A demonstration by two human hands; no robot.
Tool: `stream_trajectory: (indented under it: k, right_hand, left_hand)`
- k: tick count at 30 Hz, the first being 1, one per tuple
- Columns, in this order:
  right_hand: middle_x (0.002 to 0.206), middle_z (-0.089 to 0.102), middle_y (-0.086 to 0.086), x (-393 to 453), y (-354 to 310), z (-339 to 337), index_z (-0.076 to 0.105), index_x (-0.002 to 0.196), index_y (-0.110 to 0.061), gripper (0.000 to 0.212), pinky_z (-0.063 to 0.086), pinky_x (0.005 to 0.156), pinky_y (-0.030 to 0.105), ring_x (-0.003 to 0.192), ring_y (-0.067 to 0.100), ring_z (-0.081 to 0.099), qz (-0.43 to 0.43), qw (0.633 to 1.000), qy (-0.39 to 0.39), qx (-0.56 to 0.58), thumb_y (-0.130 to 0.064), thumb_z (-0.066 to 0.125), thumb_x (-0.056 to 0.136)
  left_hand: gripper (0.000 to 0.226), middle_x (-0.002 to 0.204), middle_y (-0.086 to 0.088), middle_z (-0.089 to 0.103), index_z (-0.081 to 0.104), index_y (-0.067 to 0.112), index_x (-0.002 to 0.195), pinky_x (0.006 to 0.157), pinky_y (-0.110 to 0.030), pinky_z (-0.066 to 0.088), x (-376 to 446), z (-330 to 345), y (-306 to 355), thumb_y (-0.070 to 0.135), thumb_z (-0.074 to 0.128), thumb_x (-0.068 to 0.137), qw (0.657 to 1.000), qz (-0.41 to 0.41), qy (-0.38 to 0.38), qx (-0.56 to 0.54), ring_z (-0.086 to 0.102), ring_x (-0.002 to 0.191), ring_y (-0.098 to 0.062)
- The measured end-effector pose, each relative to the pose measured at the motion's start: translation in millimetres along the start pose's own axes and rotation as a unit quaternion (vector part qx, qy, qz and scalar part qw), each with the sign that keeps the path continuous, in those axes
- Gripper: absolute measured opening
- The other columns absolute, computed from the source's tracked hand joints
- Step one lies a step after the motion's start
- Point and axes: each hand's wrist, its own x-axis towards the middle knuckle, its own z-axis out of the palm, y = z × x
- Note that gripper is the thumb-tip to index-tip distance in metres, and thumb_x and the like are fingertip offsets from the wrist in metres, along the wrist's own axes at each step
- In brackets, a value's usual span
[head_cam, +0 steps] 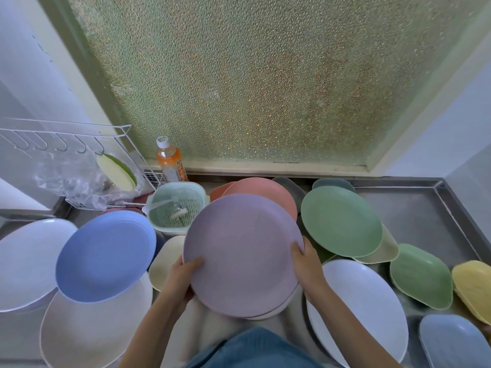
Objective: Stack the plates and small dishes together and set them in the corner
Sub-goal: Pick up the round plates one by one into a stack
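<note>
I hold a small stack of plates topped by a lilac plate [243,254] above the steel counter. My left hand [183,274] grips its near-left rim, thumb on top. My right hand [305,261] grips the right rim. Around it lie a blue plate [106,254], white plates [29,261] [364,306], a beige plate [90,333], a cream dish [166,261], a pink plate [261,191], a green plate [340,220], and small green [421,274], yellow [473,288] and grey-blue [454,343] dishes at the right.
A mint strainer basket [176,205] and an orange drink bottle [170,160] stand at the back left beside a white wire rack [66,139] with a plastic bag. Frosted glass backs the counter. The steel counter's back-right corner [414,208] is bare.
</note>
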Motion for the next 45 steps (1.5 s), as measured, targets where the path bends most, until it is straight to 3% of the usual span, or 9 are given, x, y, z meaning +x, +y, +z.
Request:
stream_trajectory:
  k: [9,18,21,27,32,35,39,42,45]
  right_hand:
    - [0.115,0.058,0.004,4,10,1,0.046,0.123,-0.012,0.028,0.047,0.094,0.049,0.105,0.024,0.056,0.006,1.000,0.013,-0.025,-0.017,0.044,0.096]
    - [0.103,0.061,0.006,3,3,0,0.052,0.086,-0.028,0.018,0.047,0.093,0.049,0.100,0.026,0.059,0.024,0.999,0.004,0.023,-0.022,0.039,0.097]
    - [0.106,0.062,0.003,4,5,-1,0.051,0.099,-0.029,0.017,0.049,0.091,0.044,0.098,0.021,0.059,0.008,1.000,0.003,0.022,-0.016,0.041,0.097]
    - [0.104,0.063,-0.004,3,4,-6,0.054,0.107,-0.029,0.022,0.049,0.094,0.049,0.099,0.020,0.060,0.024,1.000,-0.017,0.007,-0.016,0.041,0.095]
    - [0.130,0.051,-0.007,7,1,-6,0.034,0.146,-0.020,0.046,0.036,0.103,0.033,0.120,0.016,0.048,-0.042,0.995,0.010,-0.091,-0.018,0.036,0.100]
    - [0.110,0.060,-0.016,7,-1,-7,0.051,0.131,-0.026,0.035,0.045,0.091,0.032,0.104,0.014,0.057,-0.058,0.996,0.012,-0.061,-0.019,0.040,0.098]
    - [0.083,0.062,-0.004,11,-2,-5,0.063,0.104,-0.022,0.021,0.049,0.072,0.035,0.076,0.012,0.056,-0.064,0.997,0.022,-0.033,-0.022,0.043,0.096]
    - [0.067,0.045,0.011,17,-4,-10,0.051,0.077,0.001,0.023,0.031,0.061,0.033,0.063,0.020,0.036,-0.110,0.984,0.130,-0.052,-0.010,0.043,0.095]
    - [0.069,0.048,0.017,32,-4,-31,0.050,0.074,0.001,0.024,0.032,0.062,0.037,0.065,0.028,0.037,-0.106,0.971,0.210,-0.047,-0.008,0.042,0.095]
  left_hand:
    - [0.024,0.096,-0.007,0.068,0.055,0.009,0.118,0.065,-0.034,0.050,1,12,-3,0.013,0.049,0.095,0.999,0.021,0.039,0.018,0.063,0.084,-0.026]
    - [0.026,0.093,-0.006,0.067,0.055,0.010,0.118,0.061,-0.033,0.049,3,9,-3,0.006,0.053,0.092,0.997,0.045,0.060,0.018,0.062,0.080,-0.025]
    - [0.031,0.098,-0.008,0.068,0.056,0.010,0.122,0.064,-0.034,0.050,4,7,-3,0.013,0.056,0.091,0.998,0.029,0.049,0.013,0.063,0.085,-0.027]
    - [0.063,0.113,0.003,0.069,0.061,0.031,0.120,0.093,-0.044,0.051,8,16,5,0.072,0.056,0.072,0.998,0.009,0.063,-0.001,0.064,0.104,-0.021]
    - [0.046,0.117,0.000,0.066,0.061,0.032,0.110,0.086,-0.038,0.050,6,22,10,0.067,0.049,0.083,0.992,0.021,0.122,-0.015,0.061,0.103,-0.022]
    - [0.034,0.104,0.001,0.065,0.058,0.033,0.096,0.065,-0.028,0.045,4,24,17,0.063,0.044,0.089,0.987,0.033,0.154,0.017,0.057,0.084,-0.011]
    - [0.048,0.095,0.001,0.063,0.059,0.027,0.108,0.056,-0.026,0.041,-1,27,21,0.066,0.037,0.090,0.982,0.043,0.173,0.066,0.055,0.077,-0.008]
    - [0.038,0.096,0.000,0.065,0.060,0.031,0.101,0.076,-0.036,0.051,1,18,18,0.063,0.042,0.089,0.974,0.051,0.214,0.049,0.061,0.090,-0.021]
    - [0.049,0.117,0.004,0.062,0.060,0.039,0.116,0.096,-0.045,0.045,0,3,22,0.069,0.034,0.087,0.967,0.087,0.230,0.064,0.056,0.111,-0.025]
